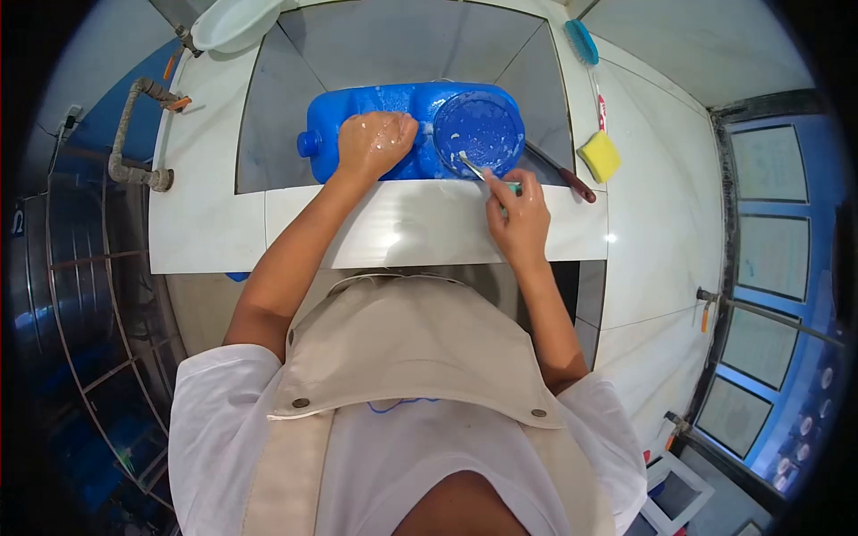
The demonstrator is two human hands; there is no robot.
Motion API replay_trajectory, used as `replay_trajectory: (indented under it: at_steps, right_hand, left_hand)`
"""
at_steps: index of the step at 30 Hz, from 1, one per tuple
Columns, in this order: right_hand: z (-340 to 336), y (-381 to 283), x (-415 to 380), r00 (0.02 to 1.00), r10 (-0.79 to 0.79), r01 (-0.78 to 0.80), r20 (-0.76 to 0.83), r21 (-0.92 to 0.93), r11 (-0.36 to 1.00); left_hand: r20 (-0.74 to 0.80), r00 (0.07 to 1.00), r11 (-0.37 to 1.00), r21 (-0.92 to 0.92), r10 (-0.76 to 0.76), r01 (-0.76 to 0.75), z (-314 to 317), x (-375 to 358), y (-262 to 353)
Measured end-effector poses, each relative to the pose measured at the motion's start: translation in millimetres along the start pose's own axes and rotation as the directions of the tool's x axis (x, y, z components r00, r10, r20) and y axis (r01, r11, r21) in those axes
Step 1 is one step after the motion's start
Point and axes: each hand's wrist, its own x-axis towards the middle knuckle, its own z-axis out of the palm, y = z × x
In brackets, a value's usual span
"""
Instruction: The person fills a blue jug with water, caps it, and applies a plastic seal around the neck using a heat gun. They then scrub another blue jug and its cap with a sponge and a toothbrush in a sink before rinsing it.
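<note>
Our shirt (384, 456) faces the jug (416, 98), lengthwise along the sink's (411, 40) near edge; our left hand (377, 141) clenches its middle, our right hand (520, 219) pinches a thin tool (473, 168) over its lid (487, 121).

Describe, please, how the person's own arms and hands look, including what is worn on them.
The left hand and right hand are bare, without gloves; no watch or bracelet shows. White foam specks dot the left hand. The forearms are uncovered, and short, loose white sleeves end near the elbows. A beige apron with dark round snaps covers the chest.
</note>
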Motion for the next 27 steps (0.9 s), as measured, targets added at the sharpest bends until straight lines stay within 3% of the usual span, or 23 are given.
replay_trajectory:
  at_steps: [12, 17, 20, 24, 27]
  right_hand:
    - [10.1, -4.2, -4.8, 0.998, 0.02, -0.022, -0.053, -0.039, 0.999]
    - [8.4, -8.8, -4.5, 0.996, 0.019, -0.024, -0.083, -0.054, 0.998]
    - [6.6, -3.0, -2.0, 0.996, 0.044, -0.054, -0.076, -0.134, 0.989]
    - [6.9, -8.1, -1.9, 0.994, -0.035, 0.03, -0.101, -0.054, 0.998]
    - [2.6, -9.5, -3.6, 0.997, -0.03, 0.017, -0.072, -0.178, 0.984]
  left_hand:
    - [0.048, 0.998, 0.999, 0.01, -0.035, 0.035, -0.7, 0.1, -0.8]
    - [-0.014, 1.0, 1.0, 0.025, 0.001, -0.001, 1.9, 0.7, -3.1]
    - [0.016, 1.0, 1.0, 0.015, -0.008, 0.007, 3.4, 1.3, -3.7]
    - [-0.006, 1.0, 0.999, 0.024, -0.021, 0.021, -0.9, 3.9, -1.3]
    - [0.011, 1.0, 1.0, 0.016, 0.001, -0.001, 1.2, -1.2, -3.5]
